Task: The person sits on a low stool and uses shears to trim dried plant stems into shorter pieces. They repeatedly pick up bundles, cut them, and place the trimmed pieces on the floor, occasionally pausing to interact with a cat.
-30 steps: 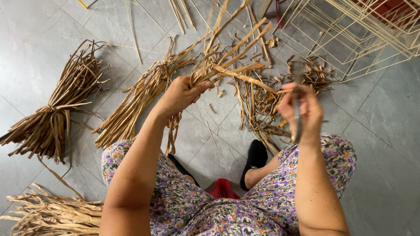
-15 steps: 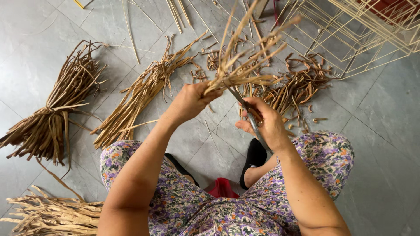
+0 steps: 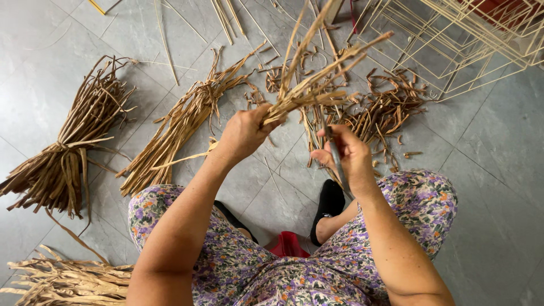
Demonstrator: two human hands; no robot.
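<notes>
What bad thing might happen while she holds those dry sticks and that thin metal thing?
1. The right hand holds a thin blade-like tool close to the left hand, so a slip might nick those fingers.
2. The left hand grips the dry strips at one end only; the loose ends fan out and some may drop.
3. The scraps littering the floor tiles may be slippery underfoot.

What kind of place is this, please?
Probably a home craft or weaving workspace on a tiled floor: tied bundles of dried fibre, cut scraps, and pale wire frames.
</notes>
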